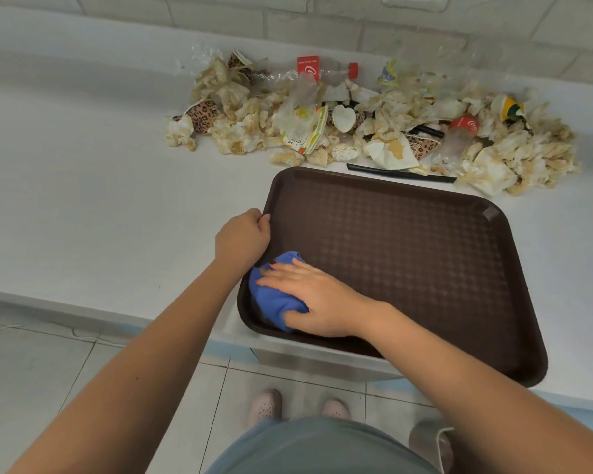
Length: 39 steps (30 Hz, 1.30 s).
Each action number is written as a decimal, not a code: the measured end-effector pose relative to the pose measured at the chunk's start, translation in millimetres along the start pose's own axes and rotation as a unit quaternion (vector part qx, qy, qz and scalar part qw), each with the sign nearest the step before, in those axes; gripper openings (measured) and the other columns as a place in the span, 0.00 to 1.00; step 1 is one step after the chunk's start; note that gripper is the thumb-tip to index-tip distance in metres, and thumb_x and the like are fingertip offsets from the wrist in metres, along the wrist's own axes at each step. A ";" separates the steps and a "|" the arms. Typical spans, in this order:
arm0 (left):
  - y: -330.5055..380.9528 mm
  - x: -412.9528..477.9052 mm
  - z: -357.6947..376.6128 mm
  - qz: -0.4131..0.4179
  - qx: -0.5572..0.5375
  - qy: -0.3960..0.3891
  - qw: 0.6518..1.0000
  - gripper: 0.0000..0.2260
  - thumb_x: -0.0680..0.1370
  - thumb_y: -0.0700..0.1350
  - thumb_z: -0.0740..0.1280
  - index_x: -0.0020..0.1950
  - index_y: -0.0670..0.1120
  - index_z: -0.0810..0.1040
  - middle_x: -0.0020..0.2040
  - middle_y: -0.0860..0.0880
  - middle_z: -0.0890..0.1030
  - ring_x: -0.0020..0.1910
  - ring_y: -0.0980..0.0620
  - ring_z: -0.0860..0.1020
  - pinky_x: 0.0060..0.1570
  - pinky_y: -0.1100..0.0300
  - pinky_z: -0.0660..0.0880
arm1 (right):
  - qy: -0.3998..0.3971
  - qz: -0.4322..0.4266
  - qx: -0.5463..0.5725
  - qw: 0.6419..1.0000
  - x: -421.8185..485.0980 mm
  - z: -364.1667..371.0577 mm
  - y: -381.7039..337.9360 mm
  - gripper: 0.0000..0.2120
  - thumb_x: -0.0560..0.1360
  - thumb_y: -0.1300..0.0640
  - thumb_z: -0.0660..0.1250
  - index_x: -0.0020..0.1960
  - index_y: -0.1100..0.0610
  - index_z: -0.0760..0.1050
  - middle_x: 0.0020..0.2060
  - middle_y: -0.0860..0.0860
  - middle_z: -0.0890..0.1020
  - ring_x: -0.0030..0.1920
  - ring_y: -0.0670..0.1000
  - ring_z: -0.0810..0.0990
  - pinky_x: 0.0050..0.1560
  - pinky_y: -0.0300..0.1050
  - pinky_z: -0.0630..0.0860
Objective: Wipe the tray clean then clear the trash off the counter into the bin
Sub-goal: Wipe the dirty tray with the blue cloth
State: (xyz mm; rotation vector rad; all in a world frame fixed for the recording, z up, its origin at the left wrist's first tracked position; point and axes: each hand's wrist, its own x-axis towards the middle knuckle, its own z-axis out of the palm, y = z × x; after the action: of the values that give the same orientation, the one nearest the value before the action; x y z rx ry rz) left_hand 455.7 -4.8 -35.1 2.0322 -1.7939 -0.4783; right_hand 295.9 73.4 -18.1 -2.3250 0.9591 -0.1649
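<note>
A dark brown textured tray (408,254) lies on the white counter, its near edge hanging slightly over the counter's front. My left hand (242,239) grips the tray's left rim. My right hand (317,299) lies flat on a blue cloth (271,297), pressing it into the tray's near left corner. Behind the tray a long heap of trash (356,121) spreads across the counter: crumpled stained napkins, leopard-print paper cups, plastic bottles with red labels, wrappers and a black straw (401,173).
The white counter (100,186) stretches left of the tray, with a brick-pattern wall behind. Tiled floor and my feet show below the counter edge. A grey bin rim (432,439) sits at the lower right by my right arm.
</note>
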 end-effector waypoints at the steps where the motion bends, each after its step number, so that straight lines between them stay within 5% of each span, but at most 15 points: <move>1: 0.3 -0.3 -0.3 -0.002 0.000 0.000 1.000 0.15 0.81 0.49 0.56 0.43 0.40 0.73 0.43 0.38 0.80 0.46 0.38 0.77 0.39 0.55 0.66 | 0.006 -0.015 0.006 1.000 -2.6 2.2 -0.9 0.30 0.69 0.52 0.57 0.70 0.56 0.68 0.70 0.51 0.70 0.73 0.49 0.62 0.75 0.46 0.50; 6: 2.7 -4.3 -0.3 -0.005 0.014 0.014 1.000 0.16 0.81 0.50 0.55 0.44 0.40 0.74 0.42 0.40 0.80 0.44 0.40 0.77 0.38 0.56 0.67 | 0.035 -0.070 0.043 0.996 -7.4 0.8 -11.0 0.22 0.68 0.62 0.63 0.62 0.58 0.76 0.56 0.51 0.81 0.58 0.49 0.76 0.66 0.43 0.67; 10: 3.4 -8.8 2.3 0.004 0.042 0.043 0.998 0.16 0.81 0.50 0.54 0.45 0.41 0.74 0.42 0.40 0.81 0.43 0.39 0.78 0.39 0.55 0.69 | 0.025 -0.074 0.039 0.996 -9.0 -2.0 -12.7 0.23 0.68 0.62 0.64 0.63 0.56 0.75 0.53 0.49 0.82 0.53 0.47 0.77 0.62 0.43 0.70; 19: 3.5 -11.3 2.4 0.023 0.078 0.046 0.996 0.16 0.82 0.51 0.53 0.46 0.42 0.74 0.41 0.42 0.80 0.41 0.41 0.77 0.36 0.56 0.66 | -0.089 0.062 0.158 0.982 -39.2 -25.0 -2.1 0.25 0.65 0.53 0.57 0.61 0.44 0.74 0.51 0.48 0.82 0.52 0.48 0.79 0.57 0.48 0.75; 23: 2.0 -9.0 2.7 0.017 0.064 0.041 0.997 0.17 0.82 0.52 0.52 0.45 0.43 0.74 0.37 0.44 0.79 0.38 0.43 0.77 0.37 0.56 0.70 | 0.004 0.120 0.278 0.953 -59.9 -56.1 16.8 0.23 0.64 0.58 0.61 0.59 0.49 0.75 0.49 0.49 0.84 0.50 0.45 0.81 0.54 0.37 0.74; 31: 1.4 -11.1 5.3 0.008 0.042 0.044 0.998 0.18 0.82 0.52 0.51 0.45 0.44 0.75 0.35 0.47 0.76 0.36 0.46 0.76 0.38 0.56 0.72 | 0.210 0.246 0.055 0.945 -26.6 -62.2 70.2 0.25 0.73 0.52 0.60 0.70 0.53 0.69 0.65 0.52 0.75 0.65 0.51 0.71 0.62 0.37 0.63; 39: -0.8 -10.4 5.0 -0.038 -0.018 0.047 0.998 0.17 0.81 0.51 0.53 0.36 0.44 0.69 0.31 0.48 0.72 0.35 0.45 0.73 0.36 0.58 0.65 | 0.150 0.105 -0.034 0.983 29.7 -34.1 43.4 0.27 0.73 0.50 0.54 0.69 0.57 0.70 0.66 0.52 0.74 0.66 0.52 0.71 0.65 0.37 0.60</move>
State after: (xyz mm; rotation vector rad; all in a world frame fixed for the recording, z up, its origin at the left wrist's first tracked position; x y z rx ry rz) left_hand 452.7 5.3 -39.8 2.0693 -1.6476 -0.4268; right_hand 280.4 12.7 -19.2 -2.2810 1.3698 -0.4107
